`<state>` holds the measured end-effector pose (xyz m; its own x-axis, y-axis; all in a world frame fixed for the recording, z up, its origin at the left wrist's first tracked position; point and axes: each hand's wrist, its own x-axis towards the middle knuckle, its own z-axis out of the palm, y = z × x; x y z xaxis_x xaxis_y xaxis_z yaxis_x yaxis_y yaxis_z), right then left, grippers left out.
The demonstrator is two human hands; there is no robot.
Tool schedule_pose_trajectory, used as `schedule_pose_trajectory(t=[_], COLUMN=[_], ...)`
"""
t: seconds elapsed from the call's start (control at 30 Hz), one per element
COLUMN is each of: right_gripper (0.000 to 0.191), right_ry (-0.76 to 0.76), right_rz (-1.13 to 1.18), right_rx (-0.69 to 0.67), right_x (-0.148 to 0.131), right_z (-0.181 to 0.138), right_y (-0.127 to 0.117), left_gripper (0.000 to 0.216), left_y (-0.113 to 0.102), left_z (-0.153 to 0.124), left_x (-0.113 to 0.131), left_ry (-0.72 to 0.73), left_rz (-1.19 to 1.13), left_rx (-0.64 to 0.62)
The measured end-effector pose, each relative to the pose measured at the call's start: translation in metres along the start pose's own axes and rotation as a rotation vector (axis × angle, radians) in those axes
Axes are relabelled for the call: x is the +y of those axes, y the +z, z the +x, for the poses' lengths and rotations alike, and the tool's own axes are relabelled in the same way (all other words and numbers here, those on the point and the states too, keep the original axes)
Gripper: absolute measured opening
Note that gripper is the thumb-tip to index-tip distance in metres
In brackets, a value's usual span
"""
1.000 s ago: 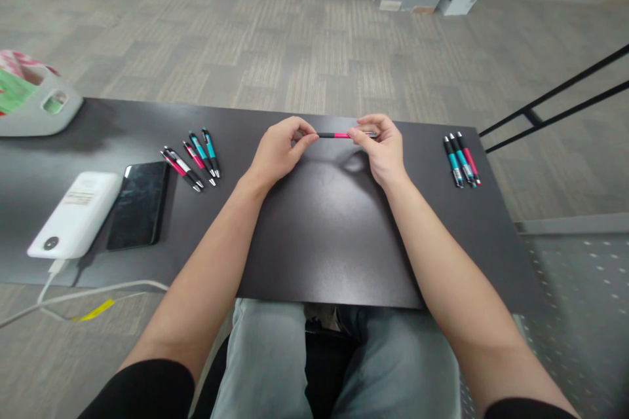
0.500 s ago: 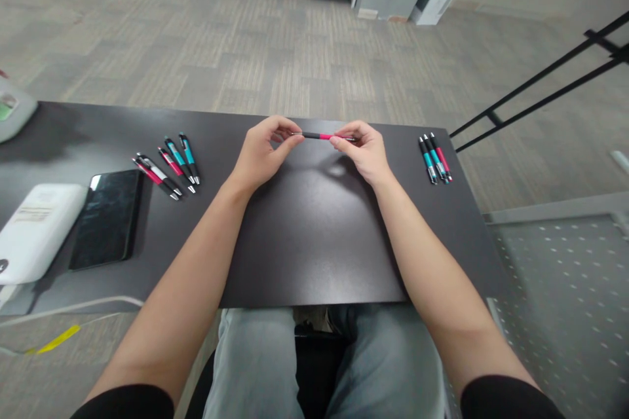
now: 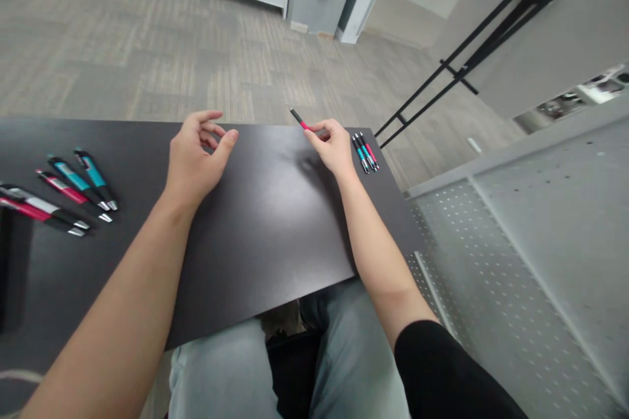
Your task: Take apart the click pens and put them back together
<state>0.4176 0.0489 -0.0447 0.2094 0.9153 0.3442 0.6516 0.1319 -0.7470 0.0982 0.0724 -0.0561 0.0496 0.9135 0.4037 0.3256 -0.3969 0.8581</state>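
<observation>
jeans (image 3: 236, 366) show under the near edge of the black table (image 3: 255, 229). loose pens (image 3: 63, 193) lie at the left side. left hand (image 3: 194, 157) hangs over the table, fingers half curled, holding nothing. farther, right hand (image 3: 333, 147) pinches a pink pen (image 3: 299, 120), its tip pointing up and away, just beside three pens (image 3: 366, 152)

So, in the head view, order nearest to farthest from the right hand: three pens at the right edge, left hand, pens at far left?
1. Three pens, just right of the right hand holding the pink pen.
2. Left hand, to its left.
3. Left pen group, far left.
</observation>
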Motion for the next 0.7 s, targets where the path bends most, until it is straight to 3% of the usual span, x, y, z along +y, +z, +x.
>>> schedule_pose_trajectory(t=[0.13,0.27,0.4,0.7], right_gripper=[0.011,0.008,0.016,0.022], right_ry=[0.109,0.242,0.319,0.406], right_rz=[-0.240,-0.489,-0.620,-0.667], right_rx=[0.166,0.216,0.184,0.168], right_x=[0.007,0.017,0.023,0.035], right_z=[-0.016,-0.046,-0.062,-0.055], right_y=[-0.042,-0.075,-0.083,-0.090], left_gripper=[0.039,0.030,0.026,0.024], left_y=[0.003,0.007,0.008,0.006], left_z=[-0.002,-0.002,-0.003,-0.004], left_x=[0.003,0.000,-0.002,-0.002], left_ry=[0.029,0.030,0.044,0.077], left_rz=[0.012,0.017,0.027,0.069], left_rx=[-0.044,-0.058,-0.090,-0.135])
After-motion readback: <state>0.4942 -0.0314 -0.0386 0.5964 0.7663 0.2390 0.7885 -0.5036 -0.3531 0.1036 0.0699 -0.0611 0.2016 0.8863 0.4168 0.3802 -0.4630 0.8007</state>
